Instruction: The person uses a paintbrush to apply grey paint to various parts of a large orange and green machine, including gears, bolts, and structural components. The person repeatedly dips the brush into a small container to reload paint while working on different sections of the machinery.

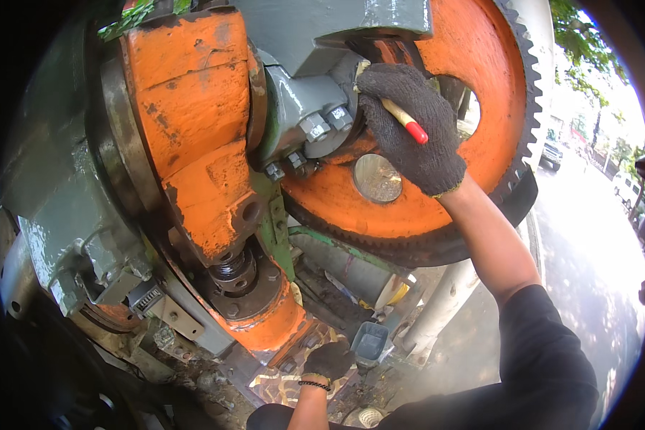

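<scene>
My right hand (412, 118), in a dark knit glove, is closed around a thin brush (401, 115) with a pale wooden handle and a red end. It is raised beside the grey-painted bolted housing (304, 107), in front of the large orange gear wheel (480, 36). The brush's working end is mostly hidden by the glove. Low in the view, my left hand (330, 360), gloved and with a dark bracelet at the wrist, is closed at the side of a small square container (371, 342) of grey paint. Its fingertips are partly hidden.
A chipped orange machine arm (193, 115) stands left of the housing, above a threaded screw (233, 269) and orange base (272, 326). Grey machine body (57, 193) fills the left. A pale post (441, 308) rises near the container. Beyond lies a sunlit road (580, 236) with vehicles.
</scene>
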A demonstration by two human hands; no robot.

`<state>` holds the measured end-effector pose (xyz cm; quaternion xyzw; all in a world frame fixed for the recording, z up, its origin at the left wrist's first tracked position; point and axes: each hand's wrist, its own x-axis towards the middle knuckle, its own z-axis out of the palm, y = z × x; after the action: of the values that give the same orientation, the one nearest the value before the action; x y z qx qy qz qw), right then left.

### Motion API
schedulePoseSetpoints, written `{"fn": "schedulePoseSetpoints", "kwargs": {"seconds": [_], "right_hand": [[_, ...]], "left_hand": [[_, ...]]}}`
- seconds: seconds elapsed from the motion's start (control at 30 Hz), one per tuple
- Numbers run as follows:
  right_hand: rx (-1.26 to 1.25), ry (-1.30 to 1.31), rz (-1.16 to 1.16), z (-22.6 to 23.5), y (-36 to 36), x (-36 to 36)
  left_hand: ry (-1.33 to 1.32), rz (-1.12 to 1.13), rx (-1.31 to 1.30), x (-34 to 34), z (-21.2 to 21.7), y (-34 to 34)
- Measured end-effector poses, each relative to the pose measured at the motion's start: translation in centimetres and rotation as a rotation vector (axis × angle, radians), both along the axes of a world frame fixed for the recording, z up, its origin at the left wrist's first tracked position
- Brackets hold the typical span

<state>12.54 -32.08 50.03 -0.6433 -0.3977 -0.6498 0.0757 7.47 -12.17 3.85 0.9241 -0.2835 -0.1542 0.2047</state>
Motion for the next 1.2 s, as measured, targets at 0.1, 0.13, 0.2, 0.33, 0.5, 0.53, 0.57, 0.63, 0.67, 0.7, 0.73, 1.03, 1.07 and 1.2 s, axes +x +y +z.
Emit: {"fn": "schedulePoseSetpoints", "kwargs": {"seconds": [0.1,0.13,0.2,0.33,0.5,0.53,0.57,0.63,0.67,0.7,0.73,1.03,1.07,1.2], "right_hand": [[-0.014,0.062,-0.014,-1.0,0.2,-0.5],[-0.008,0.042,0.004,-0.7,0.3,-0.4],[0.001,0.015,0.032,0.2,0.3,-0.3],[0.001,0.009,-0.033,0.1,0.3,-0.5],[0.035,0.015,-0.001,0.5,0.3,-0.4],[0.024,0.035,-0.017,0.4,0.2,-0.5],[0.013,0.055,-0.033,0.3,0.0,-0.5],[0.007,0.043,-0.011,0.3,-0.1,-0.5],[0.008,0.012,0.027,0.8,0.1,-0.3],[0.005,-0.012,0.063,0.9,0.2,-0.3],[0.004,-0.003,0.051,0.8,0.0,-0.5],[-0.018,0.169,-0.044,-0.8,-1.3,-3.1],[-0.026,0.118,0.001,-0.3,-1.2,-2.7],[0.099,0.228,0.165,0.7,-1.6,-1.2]], "left_hand": [[0.010,-0.019,-0.021,0.1,-0.9,0.4],[0.010,-0.022,-0.025,0.1,-1.1,0.5],[0.000,-0.031,-0.038,0.2,-1.7,0.6],[-0.042,-0.051,-0.071,0.4,-2.3,0.6],[-0.038,-0.054,-0.090,0.4,-3.1,0.8],[-0.061,-0.059,-0.063,0.4,-3.2,0.9],[-0.079,-0.064,-0.036,0.2,-3.3,0.9],[-0.133,-0.068,0.013,-0.3,-3.3,0.9],[-0.129,-0.058,0.027,-0.2,-3.2,1.0],[-0.049,-0.032,0.019,-0.3,-1.9,0.8],[0.031,-0.006,0.011,-0.4,-1.3,0.6],[0.018,0.014,0.001,-1.2,-1.7,1.7],[0.011,0.015,0.007,-1.1,-2.0,1.8],[0.010,-0.014,0.054,-1.2,-1.9,1.3]]}}
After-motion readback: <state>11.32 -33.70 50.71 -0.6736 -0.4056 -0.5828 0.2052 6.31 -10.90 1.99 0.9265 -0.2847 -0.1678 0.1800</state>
